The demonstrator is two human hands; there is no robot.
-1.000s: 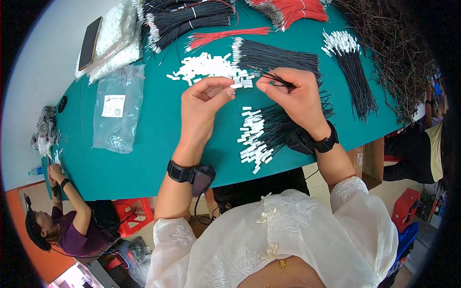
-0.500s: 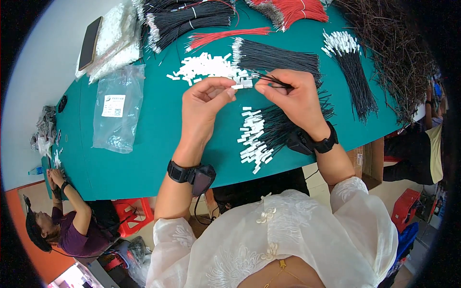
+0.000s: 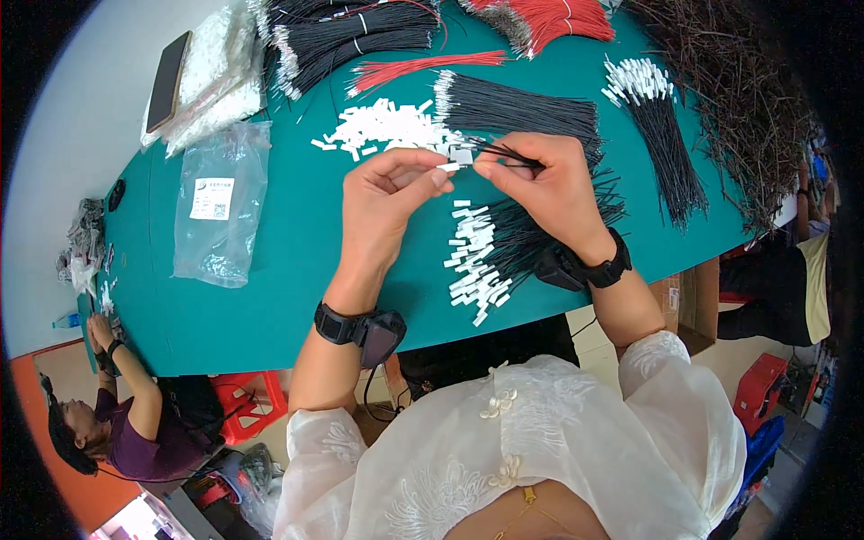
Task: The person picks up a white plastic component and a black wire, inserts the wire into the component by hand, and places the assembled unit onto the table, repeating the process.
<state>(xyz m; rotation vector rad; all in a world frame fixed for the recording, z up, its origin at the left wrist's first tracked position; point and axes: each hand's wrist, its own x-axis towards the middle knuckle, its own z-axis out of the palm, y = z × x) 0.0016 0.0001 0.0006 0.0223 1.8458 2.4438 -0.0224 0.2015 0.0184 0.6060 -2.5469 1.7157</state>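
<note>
Pinched between thumb and fingers of my left hand point(image 3: 396, 191) is a small white connector housing point(image 3: 447, 167). My right hand point(image 3: 547, 180) is closed around several thin black wires point(image 3: 506, 151), whose ends point left toward that housing. The two hands almost meet above the table, and I cannot make out whether a wire is inside the housing. Just beyond them lies a heap of loose white housings point(image 3: 382, 124). Below my right hand rests a bunch of black wires with white housings on their ends point(image 3: 474, 256).
Black wire bundles point(image 3: 360, 36) and red wire bundles point(image 3: 562, 25) lie at the back. A capped black bundle point(image 3: 661, 144) and a dark wire tangle point(image 3: 733, 108) are on the right. To the left are a clear plastic bag point(image 3: 220, 207) and a phone point(image 3: 169, 81). Another person point(image 3: 117, 423) sits at left.
Both hands stay nearly in place. The left fingers and the white housing have shifted slightly right and down, while the right fingertips have moved slightly left, closer to the housing.
</note>
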